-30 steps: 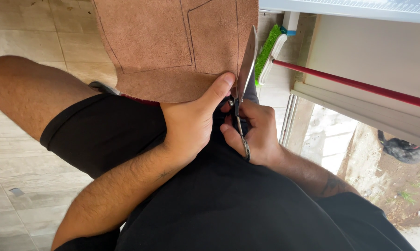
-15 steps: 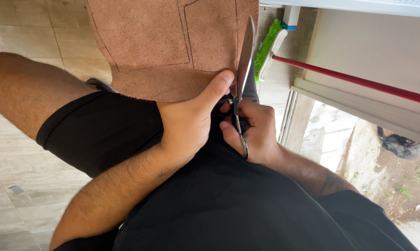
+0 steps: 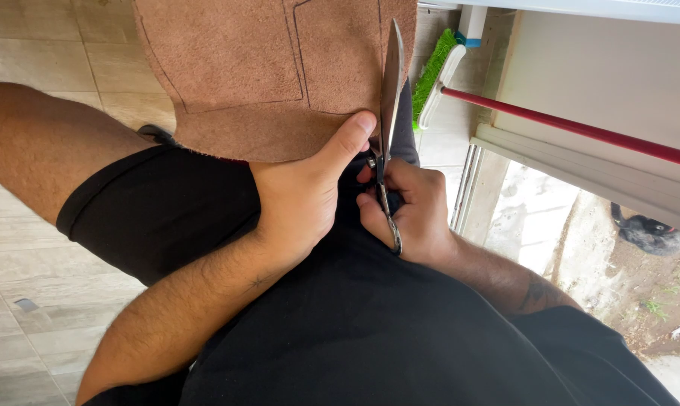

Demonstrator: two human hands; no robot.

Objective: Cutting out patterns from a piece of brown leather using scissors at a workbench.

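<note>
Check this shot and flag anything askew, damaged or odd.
Nothing stands out. The left hand pins the brown suede leather piece on the lap; the right hand holds the scissors at its marked line. A green brush lies on the floor.

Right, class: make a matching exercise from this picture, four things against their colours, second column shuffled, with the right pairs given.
Things:
1. leather piece
2. scissors in the right hand
3. broom bristles
4. broom handle

Colours:
A. green
B. red
C. brown
D. silver-grey

Pairs: 1-C, 2-D, 3-A, 4-B
</note>
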